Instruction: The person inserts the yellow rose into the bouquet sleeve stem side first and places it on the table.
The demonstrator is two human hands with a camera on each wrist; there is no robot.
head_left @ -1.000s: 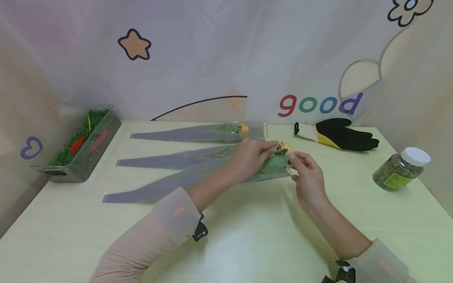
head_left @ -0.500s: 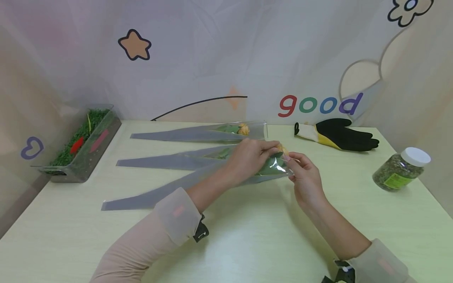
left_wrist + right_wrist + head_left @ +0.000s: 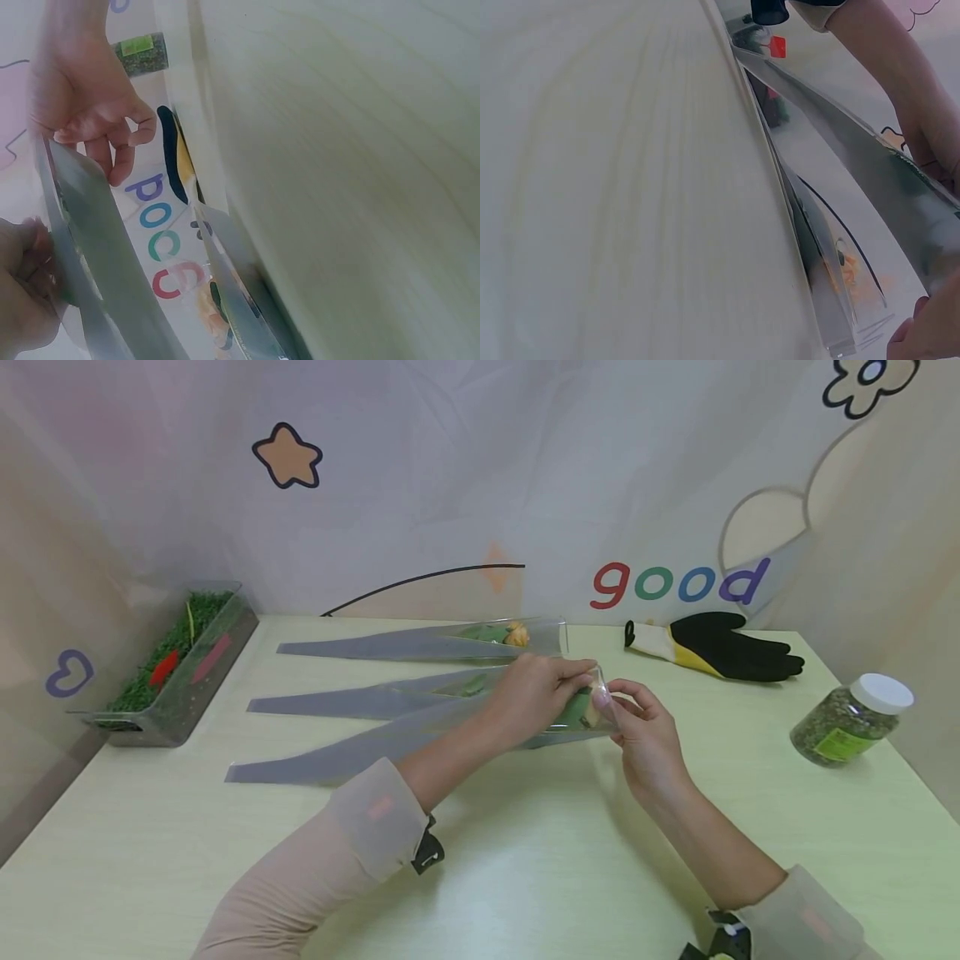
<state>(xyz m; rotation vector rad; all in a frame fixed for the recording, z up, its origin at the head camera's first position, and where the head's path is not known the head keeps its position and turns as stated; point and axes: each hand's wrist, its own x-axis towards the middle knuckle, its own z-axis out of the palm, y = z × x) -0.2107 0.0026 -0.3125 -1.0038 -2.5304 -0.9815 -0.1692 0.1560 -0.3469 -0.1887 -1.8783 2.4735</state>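
Note:
My left hand (image 3: 528, 693) pinches the upper edge of a clear-and-grey flower sleeve (image 3: 360, 743) near its wide end. At that end's rim my right hand (image 3: 648, 727) pinches the film with thumb and fingers. Green leaves (image 3: 572, 708) and part of a pale yellow flower (image 3: 591, 716) show through the film between both hands. The narrow tail of the sleeve points left, a little above the table. In the left wrist view the sleeve (image 3: 105, 240) stretches between the hands; in the right wrist view its length (image 3: 847, 146) runs diagonally. The left fingertips are partly hidden there.
Behind lie two similar sleeves: the far one (image 3: 360, 639) holds a yellow flower (image 3: 517, 634), the middle one (image 3: 322, 697) is partly covered by my left hand. A grass-filled clear box (image 3: 180, 693) stands left. A black-and-yellow glove (image 3: 731, 647) and white-lidded jar (image 3: 847, 722) are right.
The yellow flower head, earlier sticking out at the wide end, is now behind the clear film. The sleeve's tail dipped, then rose. My right hand shifted slightly left; my left hand stayed nearly still.

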